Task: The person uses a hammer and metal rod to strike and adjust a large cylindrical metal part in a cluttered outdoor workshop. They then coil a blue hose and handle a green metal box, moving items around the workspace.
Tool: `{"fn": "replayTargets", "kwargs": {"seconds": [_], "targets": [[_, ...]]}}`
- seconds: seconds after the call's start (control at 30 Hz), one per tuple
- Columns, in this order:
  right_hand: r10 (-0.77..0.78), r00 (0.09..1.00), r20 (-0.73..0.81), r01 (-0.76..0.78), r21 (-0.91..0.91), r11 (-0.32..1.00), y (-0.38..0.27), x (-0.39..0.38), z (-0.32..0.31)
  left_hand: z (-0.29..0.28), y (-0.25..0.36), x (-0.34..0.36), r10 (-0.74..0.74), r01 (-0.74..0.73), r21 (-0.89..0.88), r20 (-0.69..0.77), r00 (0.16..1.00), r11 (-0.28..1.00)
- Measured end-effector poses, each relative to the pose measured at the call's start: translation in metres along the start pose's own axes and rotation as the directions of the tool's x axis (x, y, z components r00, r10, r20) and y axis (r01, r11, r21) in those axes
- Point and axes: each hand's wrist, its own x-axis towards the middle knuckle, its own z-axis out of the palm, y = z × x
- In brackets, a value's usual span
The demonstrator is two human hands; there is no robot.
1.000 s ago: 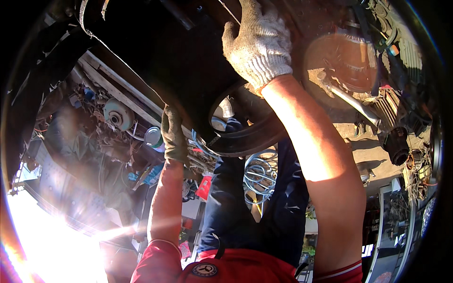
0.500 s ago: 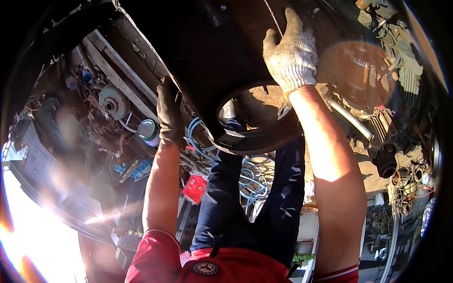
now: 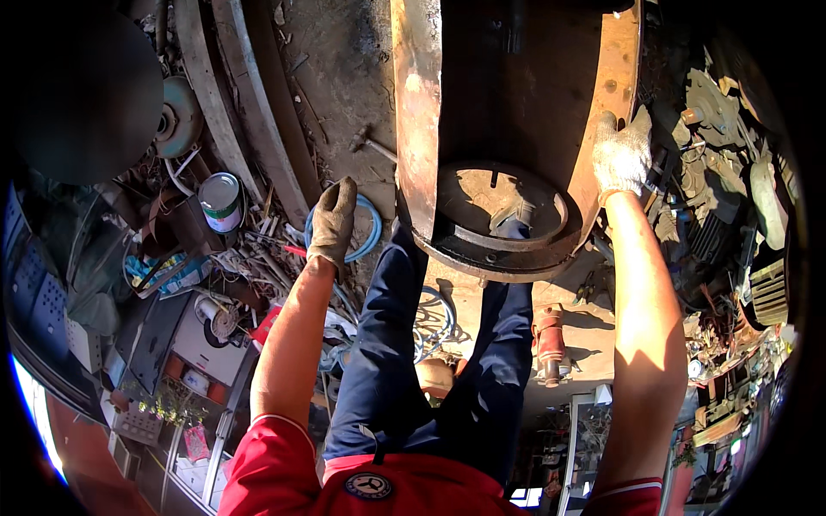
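Observation:
A large rusty metal housing (image 3: 416,112) stands ahead of me, with two long walls, a dark hollow between them and a round flanged ring (image 3: 516,267) at its near end. My right hand (image 3: 621,159), in a pale knitted glove, rests against the outer edge of the right wall, thumb and fingers spread. My left hand (image 3: 334,222), in a dirtier glove, is held up to the left of the housing, apart from it. Its fingers point away from me, with nothing in them. A coiled blue hose (image 3: 370,236) lies below that hand.
A hammer (image 3: 370,144) lies on the ground left of the housing. Long metal beams (image 3: 249,95), a paint can (image 3: 221,202) and scrap are on the left. Motor parts and scrap castings (image 3: 718,206) crowd the right. A reddish cylindrical part (image 3: 549,344) stands near my leg.
The housing has turned, showing its hollow between two walls. My left hand has come off its edge. My right hand has moved right, from the dark surface to the right wall.

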Motion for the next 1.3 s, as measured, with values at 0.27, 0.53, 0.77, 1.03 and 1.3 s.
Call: {"fn": "replayTargets", "kwargs": {"seconds": [0.27,0.53,0.77,1.03,1.3], "targets": [[0.101,0.993,0.058,-0.085,-0.239,0.967,-0.019,-0.005,-0.003,-0.049,-0.224,-0.055,-0.365,0.373,-0.152,0.081,0.928,0.915],[-0.153,0.98,0.127,0.198,-0.674,0.711,0.028,0.008,0.013,-0.043,-0.215,-0.08,-0.298,0.335,-0.329,0.159,0.941,0.883],[-0.404,0.868,0.29,0.475,-0.725,0.499,-0.041,-0.023,-0.007,-0.051,-0.235,-0.07,-0.255,0.331,-0.607,0.211,0.944,0.723],[-0.229,0.708,0.668,-0.589,0.737,0.33,-0.219,-0.071,0.012,-0.082,-0.24,-0.065,-0.281,0.328,-0.463,0.17,0.945,0.823],[-0.26,0.636,0.727,-0.633,0.684,0.363,-0.205,-0.113,0.011,-0.077,-0.233,-0.073,-0.248,0.285,-0.476,0.141,0.958,0.832]]}}
